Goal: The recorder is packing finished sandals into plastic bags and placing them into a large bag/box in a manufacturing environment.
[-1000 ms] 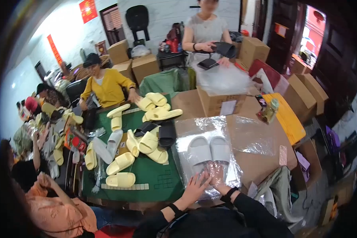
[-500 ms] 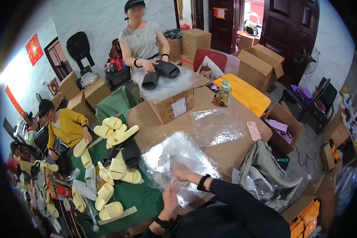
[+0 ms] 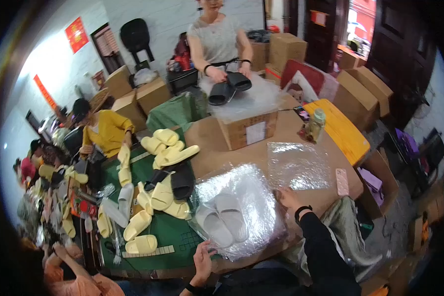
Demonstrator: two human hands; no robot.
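A pair of light grey slippers (image 3: pixel 228 223) lies side by side in a clear plastic bag, on top of a stack of shiny clear bags (image 3: pixel 259 197) at the table's near side. My left hand (image 3: pixel 202 262) is at the stack's near left corner, fingers curled and pinching the plastic edge. At the stack's right edge is my right hand (image 3: pixel 290 200), blurred, with its fingertips partly hidden. Left of the bags, yellow slippers (image 3: pixel 164 193) lie heaped with a black slipper (image 3: pixel 183 181) among them.
Across the table a person handles black slippers (image 3: pixel 230 88) on a plastic-covered carton (image 3: pixel 249 130). A flat clear bag (image 3: pixel 298 165), a pink phone (image 3: pixel 342 182) and a jar (image 3: pixel 315 126) lie to the right. A person in yellow (image 3: pixel 111 133) sits left; another's arms show at lower left.
My hands have moved apart: the right went right, away from the slippers, while the left drew toward me. The grey slippers now show plainly. My view has swung left.
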